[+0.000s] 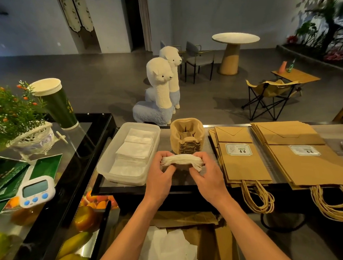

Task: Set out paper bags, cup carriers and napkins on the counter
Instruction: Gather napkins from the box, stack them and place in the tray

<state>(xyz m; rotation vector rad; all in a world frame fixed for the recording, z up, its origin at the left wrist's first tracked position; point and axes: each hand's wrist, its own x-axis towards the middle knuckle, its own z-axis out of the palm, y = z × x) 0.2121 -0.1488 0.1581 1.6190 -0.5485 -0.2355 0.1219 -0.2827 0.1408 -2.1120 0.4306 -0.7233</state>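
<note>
**Head view.** A thick wad of white paper napkins (pixel 181 161) was held between both hands, just right of the translucent rectangular plastic tray (pixel 119 179) and slightly nearer the person than its front right corner. The left hand (pixel 160 177) pinched the wad's left end, fingers curled beneath and thumb on top. The right hand (pixel 208 177) gripped the right end likewise, and the wad's edges drooped.

Inside the tray lay several flat piles of white folded napkins (pixel 136 149). Immediately right of the tray, behind the held wad, stood a nested stack of brown moulded-pulp cup carriers (pixel 187 138). Farther right of the tray, brown kraft paper bags with twisted cord handles lay flat on the grey counter (pixel 329 131) in two stacks. The nearer stack (pixel 243 163) sat beside the carriers and the farther stack (pixel 307 161) beyond it.

**Judgement.** Bags and carriers appeared already set out, and the napkin step was in hand. The next move would likely call for squaring the wad, carrying it leftward over the tray's rim, and lowering it flat onto a pile without fanning the sheets.
</note>
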